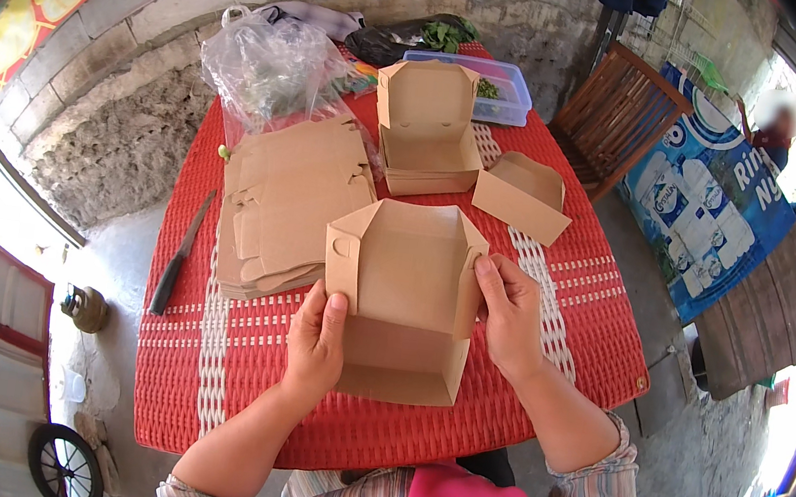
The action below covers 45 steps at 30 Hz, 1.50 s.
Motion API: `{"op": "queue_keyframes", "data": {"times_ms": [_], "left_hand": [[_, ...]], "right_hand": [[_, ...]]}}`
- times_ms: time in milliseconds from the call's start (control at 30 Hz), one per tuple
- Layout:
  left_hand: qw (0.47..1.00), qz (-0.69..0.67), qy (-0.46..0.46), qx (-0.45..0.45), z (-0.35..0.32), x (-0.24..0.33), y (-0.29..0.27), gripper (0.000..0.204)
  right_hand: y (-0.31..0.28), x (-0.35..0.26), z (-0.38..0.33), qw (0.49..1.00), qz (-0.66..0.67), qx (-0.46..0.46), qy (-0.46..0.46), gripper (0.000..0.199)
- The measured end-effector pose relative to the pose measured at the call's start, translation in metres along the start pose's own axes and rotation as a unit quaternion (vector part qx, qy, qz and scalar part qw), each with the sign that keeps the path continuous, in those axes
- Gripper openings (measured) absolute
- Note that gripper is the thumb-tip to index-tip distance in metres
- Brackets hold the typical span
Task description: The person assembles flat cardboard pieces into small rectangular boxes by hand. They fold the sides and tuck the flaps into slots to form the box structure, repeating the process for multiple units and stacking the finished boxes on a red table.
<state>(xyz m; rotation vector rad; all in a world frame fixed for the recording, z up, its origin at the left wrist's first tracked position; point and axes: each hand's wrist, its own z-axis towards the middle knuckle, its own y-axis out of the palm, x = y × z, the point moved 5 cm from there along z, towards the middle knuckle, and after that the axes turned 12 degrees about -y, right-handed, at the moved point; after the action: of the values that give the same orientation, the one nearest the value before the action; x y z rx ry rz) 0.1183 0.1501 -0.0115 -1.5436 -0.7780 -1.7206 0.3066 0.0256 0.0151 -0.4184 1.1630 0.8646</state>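
Between my two hands is an open brown cardboard food box [407, 270], its lid raised and its tray part toward me. My left hand [317, 335] grips the box's left side, thumb on the outer flap. On the other side my right hand [509, 317] pinches the right edge of the lid near its corner flap. Left of the box lies a stack of flat, unfolded cardboard boxes [290, 198]. Beyond it stand folded boxes [426, 143] in a pile, the top one open. A smaller open cardboard piece [524, 192] rests to their right.
All this is on a red woven table [374, 444] with white stripes. A knife [180, 257] with a black handle lies near the left edge. At the back are a clear plastic bag [271, 69] and a clear plastic container [497, 87]. A wooden chair [623, 112] stands at the far right.
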Motion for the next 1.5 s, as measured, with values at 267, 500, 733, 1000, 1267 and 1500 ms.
{"op": "queue_keyframes", "data": {"times_ms": [267,500,733,1000,1267,1500], "left_hand": [[0.994,-0.083,-0.031,0.071,0.002,0.002,0.000,0.011],[0.994,-0.003,-0.015,0.111,0.011,0.013,-0.027,0.008],[0.996,0.009,-0.061,0.065,0.006,0.014,-0.026,0.015],[0.844,0.428,0.304,0.108,-0.008,0.066,-0.011,0.026],[0.795,0.468,0.382,0.055,-0.014,0.069,-0.005,0.022],[0.790,0.489,0.369,0.001,-0.020,0.060,-0.001,0.016]], "right_hand": [[0.005,0.022,0.010,0.983,-0.139,0.021,-0.116,0.034],[0.027,-0.018,-0.003,0.874,-0.313,-0.165,-0.334,0.027],[0.037,-0.020,-0.017,0.767,-0.431,-0.167,-0.446,0.026],[0.029,-0.029,-0.014,0.773,-0.417,-0.177,-0.443,0.021],[0.038,-0.028,-0.020,0.763,-0.399,-0.202,-0.466,0.024],[0.036,-0.019,-0.027,0.737,-0.424,-0.226,-0.476,0.025]]}}
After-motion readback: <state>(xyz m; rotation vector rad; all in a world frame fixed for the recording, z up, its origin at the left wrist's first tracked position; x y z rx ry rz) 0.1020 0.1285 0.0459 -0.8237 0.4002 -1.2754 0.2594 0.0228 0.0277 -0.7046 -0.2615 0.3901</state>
